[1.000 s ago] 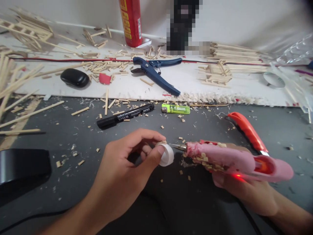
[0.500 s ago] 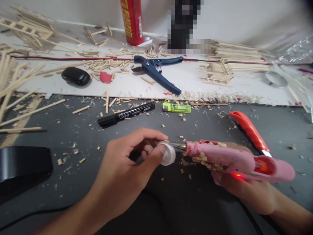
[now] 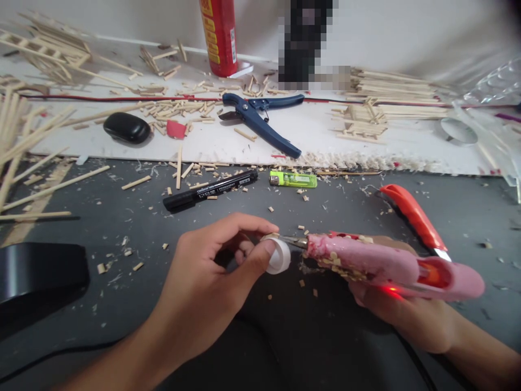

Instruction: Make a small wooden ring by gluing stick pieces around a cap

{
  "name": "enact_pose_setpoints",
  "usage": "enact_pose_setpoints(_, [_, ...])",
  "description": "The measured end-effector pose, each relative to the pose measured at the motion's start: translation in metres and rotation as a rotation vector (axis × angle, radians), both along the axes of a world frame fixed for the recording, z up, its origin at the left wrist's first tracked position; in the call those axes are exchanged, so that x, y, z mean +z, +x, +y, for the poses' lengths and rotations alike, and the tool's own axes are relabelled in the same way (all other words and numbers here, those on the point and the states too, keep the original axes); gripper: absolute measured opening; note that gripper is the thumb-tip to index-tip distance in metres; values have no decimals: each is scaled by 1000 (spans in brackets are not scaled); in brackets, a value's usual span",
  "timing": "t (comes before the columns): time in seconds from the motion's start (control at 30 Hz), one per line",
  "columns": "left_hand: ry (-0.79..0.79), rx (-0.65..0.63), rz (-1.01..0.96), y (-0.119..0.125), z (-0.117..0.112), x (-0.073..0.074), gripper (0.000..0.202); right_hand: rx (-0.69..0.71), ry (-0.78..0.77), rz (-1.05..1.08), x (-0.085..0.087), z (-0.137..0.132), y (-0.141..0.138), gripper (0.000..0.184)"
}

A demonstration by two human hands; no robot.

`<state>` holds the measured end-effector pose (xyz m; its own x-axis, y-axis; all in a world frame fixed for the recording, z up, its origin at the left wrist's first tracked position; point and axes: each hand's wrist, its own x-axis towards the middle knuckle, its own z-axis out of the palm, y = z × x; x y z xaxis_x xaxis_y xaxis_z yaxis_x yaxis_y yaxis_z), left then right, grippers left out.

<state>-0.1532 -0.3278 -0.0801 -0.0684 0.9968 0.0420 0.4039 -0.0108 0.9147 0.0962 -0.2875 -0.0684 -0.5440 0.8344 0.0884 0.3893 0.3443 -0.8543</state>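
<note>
In mid-frame, your left hand (image 3: 207,271) pinches a white ring (image 3: 284,258) between thumb and finger; at lower right, your right hand (image 3: 402,315) grips the glue gun (image 3: 366,258), nozzle (image 3: 299,243) by the ring's upper edge!

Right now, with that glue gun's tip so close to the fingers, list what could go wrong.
Burn: the metal nozzle of the pink hot-glue gun, where a red light glows, is close to the fingers of the left hand; a slip might scald them.

Warping: the white ring is pinched right by that nozzle; if it is plastic, heat could soften it.

Debris: wood offcuts litter the dark desktop, and stray glue might catch some.
</note>
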Motion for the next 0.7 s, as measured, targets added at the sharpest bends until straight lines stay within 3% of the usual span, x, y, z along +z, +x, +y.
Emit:
enact_pose_setpoints(0.6, [-39, 35, -18, 0, -1, 3, 6, 39, -62, -7, -4, -2, 3, 16])
enact_pose_setpoints(0.7, [-6, 47, -3, 0, -1, 4, 7, 8, -144, 30, -2, -4, 0, 22])
